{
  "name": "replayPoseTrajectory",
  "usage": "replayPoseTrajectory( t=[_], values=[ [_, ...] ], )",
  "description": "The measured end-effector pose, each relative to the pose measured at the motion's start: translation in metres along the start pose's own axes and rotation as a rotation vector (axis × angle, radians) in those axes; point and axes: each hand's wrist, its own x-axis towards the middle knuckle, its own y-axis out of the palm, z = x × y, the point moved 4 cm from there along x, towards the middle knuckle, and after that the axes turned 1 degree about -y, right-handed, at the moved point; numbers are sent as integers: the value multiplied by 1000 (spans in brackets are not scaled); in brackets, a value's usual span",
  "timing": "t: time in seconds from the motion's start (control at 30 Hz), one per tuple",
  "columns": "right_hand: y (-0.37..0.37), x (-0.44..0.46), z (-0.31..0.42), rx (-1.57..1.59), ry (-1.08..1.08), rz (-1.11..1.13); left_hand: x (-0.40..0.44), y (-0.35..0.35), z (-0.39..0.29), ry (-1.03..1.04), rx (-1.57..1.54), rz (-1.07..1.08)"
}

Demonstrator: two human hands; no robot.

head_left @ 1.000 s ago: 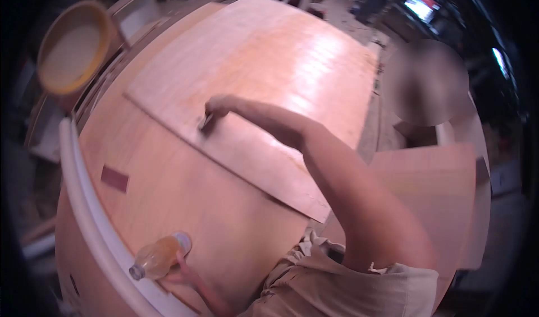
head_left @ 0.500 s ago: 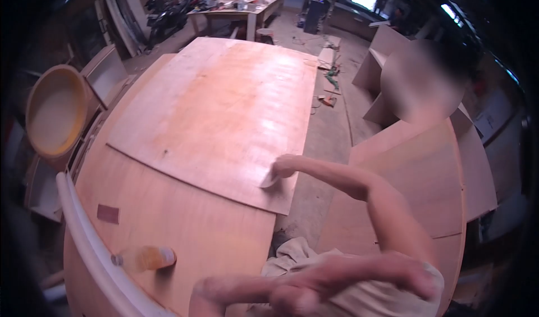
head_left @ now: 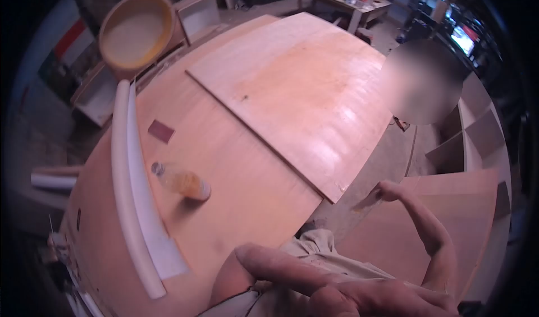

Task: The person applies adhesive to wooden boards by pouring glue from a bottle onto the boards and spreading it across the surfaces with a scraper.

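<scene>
My right hand [head_left: 387,191] grips a thin, flat scraper [head_left: 368,202], held off the near right corner of a pale, streaked wooden panel [head_left: 309,92]. That panel lies on a larger wooden board [head_left: 247,188]. Close to the camera, my left hand [head_left: 387,295] reaches across my body with its fingers stretched out, partly cut off by the bottom edge. No object shows in it. A clear bottle of amber liquid [head_left: 191,185] lies on the larger board, with a dark red sandpaper piece [head_left: 161,131] farther up.
A long, curved white strip [head_left: 130,193] lies along the board's left side. A round, yellow-rimmed piece [head_left: 137,31] stands behind it. On the right are another wooden panel [head_left: 421,227] and box-like cabinet parts [head_left: 477,126]. A cluttered worktable [head_left: 342,0] stands at the back.
My view has turned left, so the boards and bottle sit farther right in it. My right hand has lifted the scraper off the streaked panel, past its near corner.
</scene>
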Motion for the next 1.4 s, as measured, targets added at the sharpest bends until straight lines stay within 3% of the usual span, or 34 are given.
replayPoseTrajectory(
  t=[0.07, 0.1, 0.13, 0.17, 0.23, 0.27, 0.3, 0.37, 0.4, 0.43, 0.47, 0.5, 0.63, 0.73, 0.77, 0.87, 1.0, 1.1, 1.2, 1.3, 1.4],
  values=[
    [-26, 2, -33, 314, 72, -13, 2, 3, -2, 107, 68, -56],
    [-60, 13, 4, 502, 65, -98, 7, 9, 0, 275, 143, -154],
    [-88, 17, 45, 481, 200, -261, 3, 8, 0, 245, 171, -165],
    [-93, 28, 24, 219, 194, -250, -1, 7, 0, 214, 199, -174],
    [-85, 57, 35, 188, 167, -453, -48, -15, -29, -175, 272, -128],
    [-87, 71, 77, 217, 155, -435, -70, -23, -49, -377, 371, -146],
    [-66, 92, 76, 172, 76, -420, -94, -31, -69, -575, 459, -142],
    [-8, 102, 83, 209, 230, -460, -165, -48, -102, -600, 709, -504],
    [2, 99, 97, 62, 223, -311, -202, -50, -128, -633, 864, -737],
    [6, 96, 109, -83, 207, -155, -242, -49, -147, -463, 972, -977],
    [6, 96, 115, -232, 180, 2, -275, -42, -166, -428, 1079, -1158],
    [-7, 104, 112, -247, 165, -32, -304, -36, -186, -385, 1185, -1343],
    [-36, 146, 99, -244, 121, -220, -420, -31, -234, -326, 1255, -1734],
    [-4, 153, 74, -115, -130, -225, -463, -31, -249, -302, 1287, -1923],
    [1, 143, 72, -122, -116, -153, -470, -29, -252, -279, 1299, -1971],
    [13, 104, 72, -112, -37, 50, -478, -18, -258, -128, 1274, -1954],
    [20, 55, 81, -139, 30, 180, -490, -15, -267, -86, 1207, -1976],
    [29, 39, 74, -288, 184, 488, -498, -13, -271, -70, 1141, -1971],
    [3, 16, 93, 48, 62, 193, -501, -17, -276, -45, 1123, -1944],
    [-46, 32, 125, 155, 64, -133, -500, -13, -273, -26, 1131, -1938],
    [-24, 77, 114, 99, 259, -376, -499, -15, -272, -40, 1142, -1953]
  ],
)
